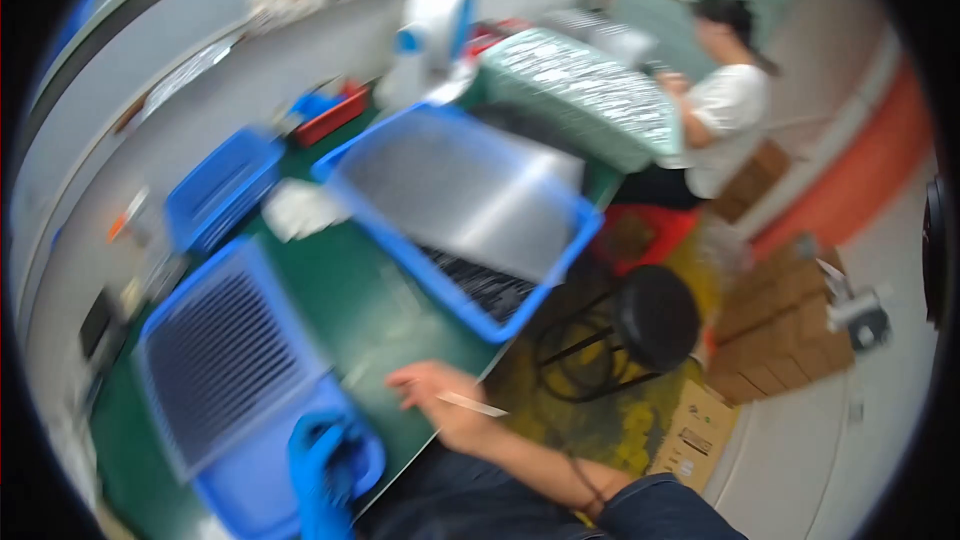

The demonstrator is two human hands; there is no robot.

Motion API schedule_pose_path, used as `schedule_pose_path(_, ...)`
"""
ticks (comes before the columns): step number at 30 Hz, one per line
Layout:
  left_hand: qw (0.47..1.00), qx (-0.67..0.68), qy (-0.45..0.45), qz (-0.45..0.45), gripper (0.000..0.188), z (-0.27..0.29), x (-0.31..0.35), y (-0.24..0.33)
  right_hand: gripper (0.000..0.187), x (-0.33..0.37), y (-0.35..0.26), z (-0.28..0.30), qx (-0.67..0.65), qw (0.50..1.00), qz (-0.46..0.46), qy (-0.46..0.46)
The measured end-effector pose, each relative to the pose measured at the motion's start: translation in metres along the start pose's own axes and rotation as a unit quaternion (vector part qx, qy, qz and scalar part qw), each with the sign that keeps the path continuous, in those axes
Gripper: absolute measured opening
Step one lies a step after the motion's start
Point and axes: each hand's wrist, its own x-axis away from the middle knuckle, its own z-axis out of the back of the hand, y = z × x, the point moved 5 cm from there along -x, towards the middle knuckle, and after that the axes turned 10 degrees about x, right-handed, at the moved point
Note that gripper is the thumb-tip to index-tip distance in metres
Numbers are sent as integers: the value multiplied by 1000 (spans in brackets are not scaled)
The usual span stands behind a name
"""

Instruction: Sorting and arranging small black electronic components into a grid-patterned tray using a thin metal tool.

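Head view, blurred: at seven o'clock I see the blue-gloved left hand [325, 455], fingers curled, hold unclear, over a blue plastic tray [255, 490]; a dark-striped translucent sheet [225, 350] overlaps it at eight. At six, the bare right hand [455, 405] has half-spread fingers and a thin pale strip [475, 404] across it, perhaps gripped. I judge this handling between grips; moving on calls for steadying that strip.

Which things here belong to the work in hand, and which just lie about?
Likely in use:
near blue tray
striped panel
pale strip at the right hand
gloved left hand

Seemingly lying about:
black stool
cardboard boxes
crumpled white item
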Motion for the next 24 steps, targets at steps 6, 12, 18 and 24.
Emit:
schedule_pose_path(6, 999, 9, -10, 53, 21, -33, -9, -8, 28, 28, -43, 38, 55, 992, 101, 54)
schedule_pose_path(12, 998, 33, 14, 57, 21, -22, 0, 2, 7, 29, -59, 3, 98, 981, 162, -34)
schedule_pose_path(18, 997, 36, -22, 65, 22, -20, 0, -3, 12, 21, -60, -5, 126, 979, 157, -23)
schedule_pose_path(24, 998, 9, -15, 57, 21, -23, 0, -1, 13, 19, -57, -7, 126, 980, 149, -30)
